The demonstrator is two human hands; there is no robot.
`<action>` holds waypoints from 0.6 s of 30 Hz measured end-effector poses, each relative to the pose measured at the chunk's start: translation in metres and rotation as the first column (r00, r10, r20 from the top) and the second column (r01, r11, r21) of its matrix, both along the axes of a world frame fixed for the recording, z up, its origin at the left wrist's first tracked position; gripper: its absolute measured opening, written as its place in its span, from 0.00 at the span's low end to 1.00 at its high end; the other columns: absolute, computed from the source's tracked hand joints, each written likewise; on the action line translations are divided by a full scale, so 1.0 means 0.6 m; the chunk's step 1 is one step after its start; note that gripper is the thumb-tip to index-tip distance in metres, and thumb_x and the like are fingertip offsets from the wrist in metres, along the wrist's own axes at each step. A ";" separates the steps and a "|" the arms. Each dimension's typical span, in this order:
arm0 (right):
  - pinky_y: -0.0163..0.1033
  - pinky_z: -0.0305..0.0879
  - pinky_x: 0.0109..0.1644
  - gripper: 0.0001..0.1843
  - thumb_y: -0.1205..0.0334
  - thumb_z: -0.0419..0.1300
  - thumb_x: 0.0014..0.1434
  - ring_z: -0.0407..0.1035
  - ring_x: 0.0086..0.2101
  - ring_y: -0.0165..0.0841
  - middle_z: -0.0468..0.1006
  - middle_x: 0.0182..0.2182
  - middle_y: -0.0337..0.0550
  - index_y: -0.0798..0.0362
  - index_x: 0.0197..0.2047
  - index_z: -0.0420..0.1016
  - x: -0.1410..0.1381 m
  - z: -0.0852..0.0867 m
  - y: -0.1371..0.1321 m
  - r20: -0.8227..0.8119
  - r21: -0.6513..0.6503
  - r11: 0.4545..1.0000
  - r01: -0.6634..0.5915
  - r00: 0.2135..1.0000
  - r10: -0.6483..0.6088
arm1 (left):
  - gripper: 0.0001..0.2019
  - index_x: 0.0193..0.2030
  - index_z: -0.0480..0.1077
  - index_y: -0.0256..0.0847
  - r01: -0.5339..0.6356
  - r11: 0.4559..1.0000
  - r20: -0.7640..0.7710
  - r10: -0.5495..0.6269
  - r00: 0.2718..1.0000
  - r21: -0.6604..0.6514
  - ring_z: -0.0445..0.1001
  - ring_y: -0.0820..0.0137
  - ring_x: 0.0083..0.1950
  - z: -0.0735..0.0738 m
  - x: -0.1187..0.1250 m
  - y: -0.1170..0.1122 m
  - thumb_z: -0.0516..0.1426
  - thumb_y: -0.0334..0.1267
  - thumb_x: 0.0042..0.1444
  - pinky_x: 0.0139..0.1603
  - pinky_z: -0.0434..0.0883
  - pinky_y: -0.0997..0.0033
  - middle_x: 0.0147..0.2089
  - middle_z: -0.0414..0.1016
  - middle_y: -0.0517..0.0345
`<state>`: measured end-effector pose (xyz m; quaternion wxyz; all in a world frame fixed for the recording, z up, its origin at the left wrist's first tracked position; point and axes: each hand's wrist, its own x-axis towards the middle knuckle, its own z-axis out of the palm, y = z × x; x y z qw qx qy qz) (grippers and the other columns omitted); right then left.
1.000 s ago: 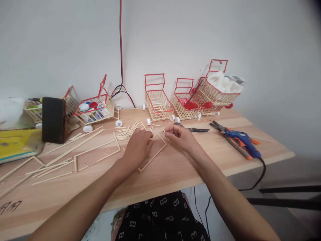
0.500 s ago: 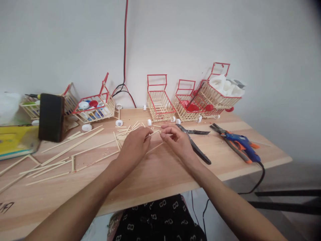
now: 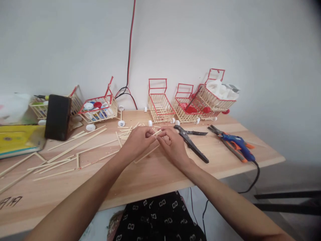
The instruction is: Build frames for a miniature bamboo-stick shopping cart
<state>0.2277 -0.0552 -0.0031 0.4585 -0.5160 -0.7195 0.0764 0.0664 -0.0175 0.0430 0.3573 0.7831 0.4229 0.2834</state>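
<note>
My left hand (image 3: 138,140) and my right hand (image 3: 174,144) meet above the middle of the table. Both pinch a short wooden stick (image 3: 157,132) between their fingertips. Just below them a longer thin stick (image 3: 147,154) slants toward me; whether it joins the held one, I cannot tell. Behind the left hand lie several cut stick pieces (image 3: 123,136). To the right of my right hand rests a black-handled cutter (image 3: 192,145). A small cart of sticks with red trim (image 3: 162,108) stands right behind my hands, on white wheels.
More stick carts (image 3: 97,108) line the wall, some holding bottle caps or white tissue. A dark phone (image 3: 58,117) leans at left beside a yellow packet (image 3: 20,139). Long sticks (image 3: 77,144) spread across the left side. Pliers and a blue glue gun (image 3: 237,144) lie at right.
My hands have come closer together, and the right fingertips now close on the short stick with the left. The view has shifted slightly.
</note>
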 end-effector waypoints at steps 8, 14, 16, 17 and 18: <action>0.40 0.64 0.46 0.08 0.58 0.55 0.63 0.70 0.44 0.36 0.76 0.44 0.46 0.51 0.43 0.70 0.006 0.003 0.001 -0.112 -0.044 0.999 0.008 0.994 -0.013 | 0.08 0.22 0.70 0.38 -0.102 0.993 -0.042 0.104 0.994 0.052 0.65 0.73 0.23 0.005 0.001 -0.003 0.55 0.33 0.51 0.29 0.58 0.73 0.19 0.68 0.62; 0.37 0.65 0.43 0.12 0.56 0.53 0.63 0.72 0.38 0.33 0.79 0.38 0.44 0.53 0.39 0.75 0.035 -0.001 0.013 -0.323 -0.257 0.951 -0.174 0.943 0.086 | 0.08 0.22 0.70 0.37 -0.102 0.993 -0.031 0.104 0.994 0.055 0.65 0.74 0.24 0.011 -0.003 -0.004 0.55 0.33 0.50 0.29 0.59 0.74 0.19 0.69 0.62; 0.37 0.66 0.42 0.12 0.56 0.55 0.61 0.73 0.37 0.33 0.80 0.35 0.43 0.54 0.36 0.76 0.037 -0.002 0.013 -0.350 -0.323 0.921 -0.216 0.932 0.095 | 0.08 0.23 0.70 0.37 -0.112 0.992 -0.027 0.113 0.993 0.061 0.65 0.74 0.24 0.009 -0.002 -0.003 0.55 0.33 0.50 0.29 0.59 0.74 0.19 0.69 0.62; 0.37 0.66 0.41 0.12 0.55 0.56 0.61 0.73 0.36 0.33 0.80 0.35 0.43 0.54 0.35 0.76 0.037 -0.003 0.013 -0.370 -0.352 0.907 -0.231 0.925 0.092 | 0.07 0.23 0.70 0.37 -0.114 0.991 -0.024 0.116 0.993 0.064 0.65 0.74 0.24 0.008 -0.002 -0.003 0.55 0.33 0.50 0.28 0.59 0.74 0.19 0.69 0.62; 0.37 0.66 0.40 0.13 0.54 0.57 0.60 0.74 0.35 0.33 0.80 0.34 0.43 0.54 0.35 0.76 0.036 -0.003 0.012 -0.391 -0.376 0.894 -0.243 0.916 0.085 | 0.07 0.23 0.70 0.37 -0.113 0.991 -0.021 0.115 0.993 0.068 0.66 0.73 0.24 0.007 -0.001 -0.003 0.55 0.33 0.50 0.28 0.60 0.74 0.19 0.69 0.62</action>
